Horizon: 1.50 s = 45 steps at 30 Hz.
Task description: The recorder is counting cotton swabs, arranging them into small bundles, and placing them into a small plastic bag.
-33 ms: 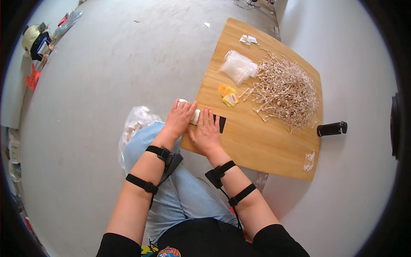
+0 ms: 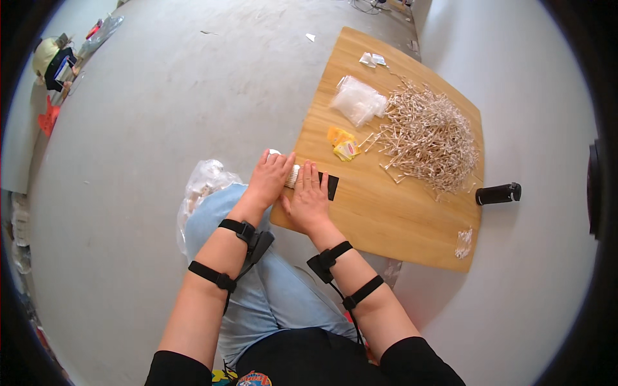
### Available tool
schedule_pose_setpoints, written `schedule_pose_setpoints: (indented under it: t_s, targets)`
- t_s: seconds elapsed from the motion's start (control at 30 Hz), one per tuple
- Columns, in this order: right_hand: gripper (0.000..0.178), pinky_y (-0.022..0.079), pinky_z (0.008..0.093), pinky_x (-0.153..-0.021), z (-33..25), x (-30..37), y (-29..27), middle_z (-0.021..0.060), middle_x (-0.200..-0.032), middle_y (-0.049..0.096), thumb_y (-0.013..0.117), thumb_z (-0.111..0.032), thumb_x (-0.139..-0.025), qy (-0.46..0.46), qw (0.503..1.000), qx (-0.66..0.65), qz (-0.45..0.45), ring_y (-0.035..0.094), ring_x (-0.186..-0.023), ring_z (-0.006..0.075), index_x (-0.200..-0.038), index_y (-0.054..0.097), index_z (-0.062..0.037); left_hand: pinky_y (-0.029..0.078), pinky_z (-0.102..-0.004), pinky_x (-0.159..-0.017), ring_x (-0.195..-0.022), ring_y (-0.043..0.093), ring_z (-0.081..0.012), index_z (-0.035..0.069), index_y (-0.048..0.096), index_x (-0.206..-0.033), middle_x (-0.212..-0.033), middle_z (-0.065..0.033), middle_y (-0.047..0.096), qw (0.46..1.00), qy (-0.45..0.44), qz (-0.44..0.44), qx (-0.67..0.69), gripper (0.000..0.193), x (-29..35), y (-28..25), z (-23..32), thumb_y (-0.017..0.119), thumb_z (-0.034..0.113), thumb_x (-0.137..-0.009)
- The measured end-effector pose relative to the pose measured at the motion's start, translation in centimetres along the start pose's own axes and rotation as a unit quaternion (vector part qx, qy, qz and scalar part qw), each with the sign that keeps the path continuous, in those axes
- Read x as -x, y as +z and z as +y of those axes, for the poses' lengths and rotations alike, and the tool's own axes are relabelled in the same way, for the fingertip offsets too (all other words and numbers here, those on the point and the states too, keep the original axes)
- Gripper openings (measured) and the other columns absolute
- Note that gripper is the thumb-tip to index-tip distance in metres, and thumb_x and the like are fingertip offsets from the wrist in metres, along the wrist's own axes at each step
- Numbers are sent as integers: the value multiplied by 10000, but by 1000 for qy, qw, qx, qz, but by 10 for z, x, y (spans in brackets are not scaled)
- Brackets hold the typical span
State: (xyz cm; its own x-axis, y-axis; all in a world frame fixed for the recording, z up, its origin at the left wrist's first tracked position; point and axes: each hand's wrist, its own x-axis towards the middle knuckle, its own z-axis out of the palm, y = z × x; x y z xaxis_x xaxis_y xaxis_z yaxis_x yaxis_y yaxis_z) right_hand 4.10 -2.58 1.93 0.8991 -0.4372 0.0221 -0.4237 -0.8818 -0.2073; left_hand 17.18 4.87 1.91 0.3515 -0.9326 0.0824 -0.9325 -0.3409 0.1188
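At the table's near-left corner, a bundle of cotton swabs [image 2: 293, 176] lies in a row between my two hands, mostly covered by them. My left hand [image 2: 265, 180] rests flat over its left part, fingers stretched forward. A white bit [image 2: 274, 152] shows past those fingertips; what it belongs to is hidden. My right hand [image 2: 309, 201] presses flat on the right side, fingers extended and close together. Beside its fingers a flat black piece [image 2: 333, 186] lies on the wood, partly covered.
The wooden table [image 2: 393, 225] bears a large heap of loose cotton swabs [image 2: 431, 138], clear plastic bags [image 2: 359, 101], yellow packets [image 2: 344, 144], small white packets [image 2: 373, 60] and a few swabs [image 2: 463, 243] near the right corner. A black cylinder [image 2: 499, 193] stands off the right edge. A plastic bag [image 2: 209, 183] sits by my knee.
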Motion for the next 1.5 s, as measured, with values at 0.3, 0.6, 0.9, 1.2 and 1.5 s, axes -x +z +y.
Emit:
schedule_pose_setpoints:
  t_s: [0.3, 0.6, 0.9, 1.2, 1.5]
  targets:
    - [832, 91, 535, -1183, -12, -14, 2, 256, -1540, 276, 532, -454, -879, -20, 1000, -1, 1, 185, -1469, 359, -1444, 313, 116, 365, -352, -1035, -1073, 532, -209, 67, 467, -1388, -1066, -64, 572, 998, 38, 37, -18, 580, -3, -4, -10, 576, 128, -822]
    - [787, 129, 503, -1189, -49, -36, 2, 244, -1535, 298, 534, -388, -883, -69, 995, -70, -22, 224, -1460, 355, -1466, 293, 82, 413, -353, -917, -990, 568, -228, 107, 601, -1165, -953, -54, 604, 993, -28, 111, -17, 355, 22, -6, -48, 578, 130, -812]
    - [405, 307, 512, -1116, -22, 23, -97, 173, -1342, 541, 674, -194, -839, -184, 941, -215, 185, 432, -1337, 367, -1198, 580, -34, 500, -422, -843, -1016, 620, -357, 36, 593, -1185, -1081, -184, 645, 945, -51, 89, 309, 346, 62, -94, 14, 598, 44, -839]
    - [176, 402, 479, -1050, 49, 170, -163, 42, -1103, 674, 738, -60, -758, -209, 923, -288, 146, 561, -1216, 319, -906, 685, -139, 466, -343, -936, -1098, 587, -194, 36, 572, -1220, -1155, -118, 643, 746, 10, -215, 630, 317, 107, -73, 163, 625, 106, -915]
    - [133, 456, 434, -972, 52, 217, -184, 62, -1014, 646, 753, -26, -738, -131, 902, -387, 138, 574, -1160, 320, -835, 714, -110, 445, -322, -961, -1096, 551, -146, 49, 567, -1242, -1166, -63, 623, 685, 78, -278, 669, 313, 128, -75, 190, 624, 152, -952]
